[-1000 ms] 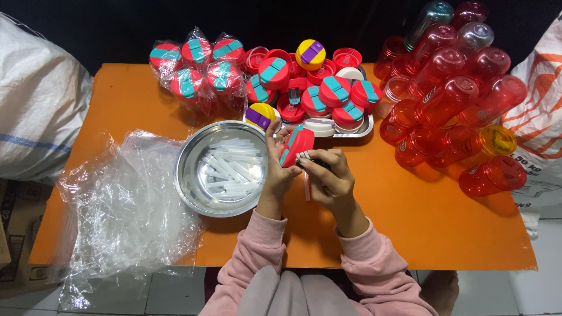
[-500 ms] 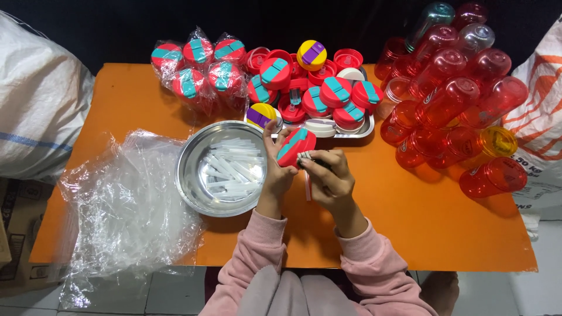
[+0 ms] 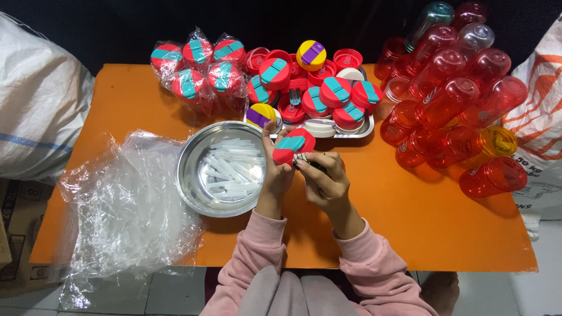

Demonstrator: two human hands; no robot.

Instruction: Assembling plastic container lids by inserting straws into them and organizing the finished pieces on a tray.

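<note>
An orange table is being used as the work surface, set against a dark wall, with white sacks flanking it and crumpled clear plastic spilling over its left edge. A red lid with a teal flip strap is being held just above the table, between a steel bowl of clear straws and a metal tray piled with more lids. The lid is being pinched at its lower edge by the left hand, fingers closed narrowly around the rim. The right hand is being curled tightly against the lid's underside; whatever small part is being pressed there cannot be made out. The step in hand is judged to be the fitting of something into the lid's underside. The next move would call for steady pressure while the lid is being kept from twisting. The lid is being tilted on edge, its top face turned up and toward the far left; the strap's long axis is running from lower left to upper right. Red tumblers are being stacked well apart at the right.
</note>
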